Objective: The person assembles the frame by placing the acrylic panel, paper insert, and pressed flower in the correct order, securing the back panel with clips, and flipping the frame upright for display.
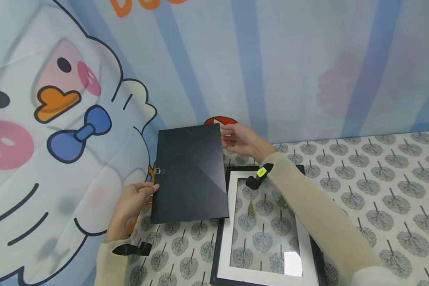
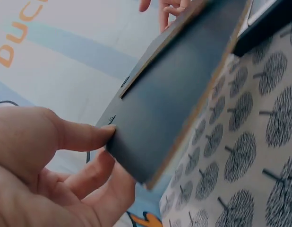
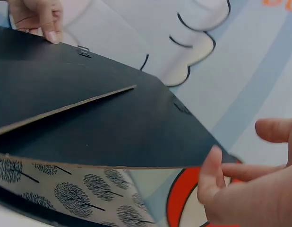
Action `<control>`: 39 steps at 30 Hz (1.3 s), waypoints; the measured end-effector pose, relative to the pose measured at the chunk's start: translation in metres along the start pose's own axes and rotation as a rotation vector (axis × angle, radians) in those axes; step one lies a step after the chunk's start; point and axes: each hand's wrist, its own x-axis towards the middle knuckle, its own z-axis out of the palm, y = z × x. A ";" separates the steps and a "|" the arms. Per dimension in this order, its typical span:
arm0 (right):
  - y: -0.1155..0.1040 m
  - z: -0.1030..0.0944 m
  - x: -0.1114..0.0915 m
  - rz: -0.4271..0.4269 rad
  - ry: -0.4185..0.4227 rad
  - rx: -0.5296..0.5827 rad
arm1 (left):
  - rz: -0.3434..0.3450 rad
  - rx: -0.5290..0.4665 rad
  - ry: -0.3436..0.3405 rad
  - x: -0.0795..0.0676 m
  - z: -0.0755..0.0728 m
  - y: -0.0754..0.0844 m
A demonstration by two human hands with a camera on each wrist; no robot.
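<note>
A black picture-frame backing board [image 1: 189,174] with small metal hangers is held up at a tilt, left of the frame. My left hand [image 1: 134,202] pinches its left edge between thumb and fingers. At the upper right corner, my right hand [image 1: 239,139] has its fingers against the edge; in the right wrist view its thumb stands apart from the board. A stand flap [image 3: 65,109] juts out from the board's face. Beneath my right forearm lies the black picture frame [image 1: 216,258] with a white mat, and a green leaf [image 1: 251,208] shows within it.
The frame rests on a cloth [image 1: 379,190] printed with tree shapes. A pale blue backdrop [image 1: 289,79] with a large cartoon duck [image 1: 103,174] rises behind and to the left, close to my left hand. A bright white patch [image 1: 293,264] shows in the frame's lower right.
</note>
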 end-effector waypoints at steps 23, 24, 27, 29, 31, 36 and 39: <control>-0.002 -0.056 -0.091 -0.050 -0.038 -0.354 | 0.134 -0.260 -0.227 -0.024 0.042 0.012; -0.001 -0.060 -0.094 -0.054 -0.030 -0.355 | 0.136 -0.270 -0.245 -0.025 0.046 0.011; 0.000 -0.070 -0.104 -0.065 -0.020 -0.367 | 0.138 -0.286 -0.282 -0.027 0.058 0.009; 0.000 -0.077 -0.112 -0.070 -0.026 -0.390 | 0.134 -0.289 -0.300 -0.028 0.066 0.009; 0.000 -0.085 -0.119 -0.071 -0.025 -0.408 | 0.129 -0.293 -0.317 -0.030 0.075 0.009; 0.006 -0.103 -0.135 -0.054 0.004 -0.424 | 0.106 -0.315 -0.379 -0.036 0.092 0.010; 0.013 -0.114 -0.142 -0.049 0.010 -0.461 | 0.100 -0.299 -0.403 -0.041 0.099 0.012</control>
